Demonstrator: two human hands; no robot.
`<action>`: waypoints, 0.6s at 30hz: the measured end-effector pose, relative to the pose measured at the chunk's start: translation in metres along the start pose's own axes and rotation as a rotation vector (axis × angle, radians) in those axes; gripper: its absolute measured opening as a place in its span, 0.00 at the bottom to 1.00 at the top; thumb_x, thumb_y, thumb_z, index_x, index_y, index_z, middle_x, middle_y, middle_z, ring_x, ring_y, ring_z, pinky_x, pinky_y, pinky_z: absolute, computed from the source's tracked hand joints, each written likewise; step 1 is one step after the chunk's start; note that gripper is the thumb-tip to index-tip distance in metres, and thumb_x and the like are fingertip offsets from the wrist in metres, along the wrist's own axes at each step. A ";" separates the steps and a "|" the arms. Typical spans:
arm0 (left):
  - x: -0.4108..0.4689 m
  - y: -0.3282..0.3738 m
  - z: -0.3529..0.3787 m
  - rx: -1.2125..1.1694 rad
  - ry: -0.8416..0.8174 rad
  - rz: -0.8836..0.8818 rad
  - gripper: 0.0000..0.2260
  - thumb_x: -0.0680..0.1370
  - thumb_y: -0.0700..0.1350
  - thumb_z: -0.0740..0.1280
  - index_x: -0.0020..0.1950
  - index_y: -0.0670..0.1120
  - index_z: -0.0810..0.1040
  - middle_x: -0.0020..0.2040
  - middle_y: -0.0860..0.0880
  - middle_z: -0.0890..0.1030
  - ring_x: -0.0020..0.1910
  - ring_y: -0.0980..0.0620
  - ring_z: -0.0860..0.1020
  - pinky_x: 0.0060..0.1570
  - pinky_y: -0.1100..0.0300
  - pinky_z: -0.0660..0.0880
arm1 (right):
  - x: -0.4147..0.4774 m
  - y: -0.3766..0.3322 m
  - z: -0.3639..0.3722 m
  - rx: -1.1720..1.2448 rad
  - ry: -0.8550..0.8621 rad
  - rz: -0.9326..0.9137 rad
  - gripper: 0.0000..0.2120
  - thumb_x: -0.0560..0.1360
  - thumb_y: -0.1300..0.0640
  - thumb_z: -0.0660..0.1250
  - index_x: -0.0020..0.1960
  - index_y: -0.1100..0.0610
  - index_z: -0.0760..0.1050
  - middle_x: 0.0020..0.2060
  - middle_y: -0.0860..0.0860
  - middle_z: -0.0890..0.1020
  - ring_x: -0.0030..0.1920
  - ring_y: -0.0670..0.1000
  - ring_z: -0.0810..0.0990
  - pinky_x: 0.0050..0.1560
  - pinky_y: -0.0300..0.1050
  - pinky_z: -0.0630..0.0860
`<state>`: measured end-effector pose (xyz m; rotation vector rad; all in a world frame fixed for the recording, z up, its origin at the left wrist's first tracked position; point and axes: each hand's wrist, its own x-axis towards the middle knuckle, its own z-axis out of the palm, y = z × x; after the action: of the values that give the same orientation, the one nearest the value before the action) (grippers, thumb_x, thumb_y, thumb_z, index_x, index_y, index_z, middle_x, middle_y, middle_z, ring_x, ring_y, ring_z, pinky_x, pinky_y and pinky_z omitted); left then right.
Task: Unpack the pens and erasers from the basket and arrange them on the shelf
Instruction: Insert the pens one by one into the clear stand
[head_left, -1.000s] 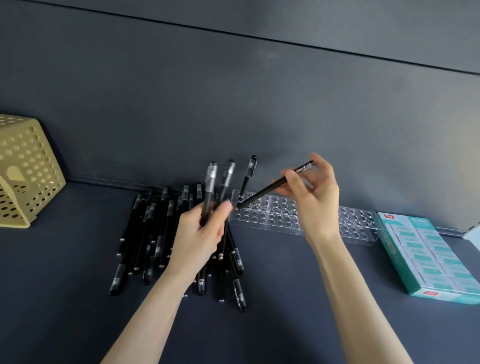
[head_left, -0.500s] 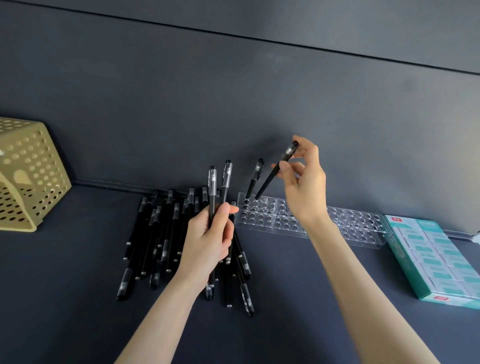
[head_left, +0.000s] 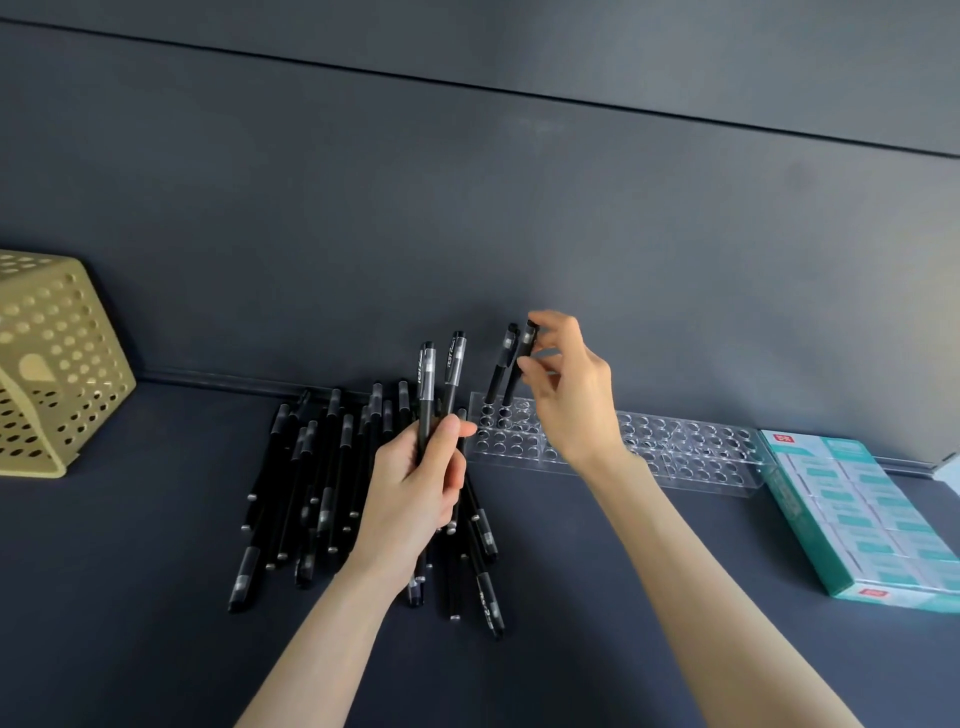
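Pinching a black pen (head_left: 522, 358) near its cap between thumb and fingertips, the right hand (head_left: 566, 400) is raised over the left end of the clear pen rack (head_left: 685, 457). The rack lies along the back of the dark shelf (head_left: 156, 597). The pen leans slightly off upright, its lower end down at the rack's rear-left holes; whether it is seated cannot be told. Just left of it a second pen (head_left: 503, 364) stands in the rack, free of either hand. Just off the rack's left end, the left hand (head_left: 415, 488) is curled round two more pens (head_left: 427, 389), gripping them mid-barrel with their capped ends up. Below and left of that hand, beside the rack, a pile of black pens (head_left: 311, 483) lies loose on the shelf. Well to the left of the rack, the yellow perforated basket (head_left: 57, 364) rests tipped on its side. At the rack's right end a teal box of erasers (head_left: 862, 519) lies flat.
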<state>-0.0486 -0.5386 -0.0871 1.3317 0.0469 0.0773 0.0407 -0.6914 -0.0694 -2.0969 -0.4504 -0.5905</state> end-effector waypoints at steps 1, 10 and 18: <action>0.000 0.000 0.000 0.002 0.000 0.001 0.10 0.79 0.51 0.63 0.45 0.49 0.82 0.30 0.48 0.69 0.20 0.57 0.60 0.19 0.66 0.57 | -0.001 0.001 0.001 -0.006 -0.007 0.006 0.19 0.76 0.67 0.63 0.63 0.54 0.67 0.43 0.37 0.72 0.44 0.52 0.79 0.47 0.46 0.77; -0.001 0.001 0.000 0.020 -0.071 0.004 0.09 0.79 0.51 0.62 0.47 0.52 0.82 0.29 0.50 0.69 0.21 0.57 0.60 0.20 0.66 0.57 | -0.015 -0.013 -0.007 0.046 0.095 0.062 0.19 0.75 0.66 0.65 0.64 0.54 0.70 0.50 0.47 0.76 0.47 0.47 0.78 0.47 0.39 0.77; -0.007 -0.002 0.006 0.066 -0.321 -0.006 0.18 0.72 0.55 0.69 0.49 0.39 0.77 0.31 0.49 0.75 0.21 0.56 0.60 0.21 0.66 0.56 | -0.045 -0.042 -0.030 0.583 -0.010 0.228 0.15 0.72 0.62 0.71 0.56 0.52 0.73 0.40 0.51 0.84 0.40 0.49 0.82 0.42 0.38 0.77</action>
<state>-0.0545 -0.5460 -0.0879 1.3953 -0.2200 -0.1447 -0.0253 -0.6976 -0.0519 -1.5634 -0.3321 -0.2702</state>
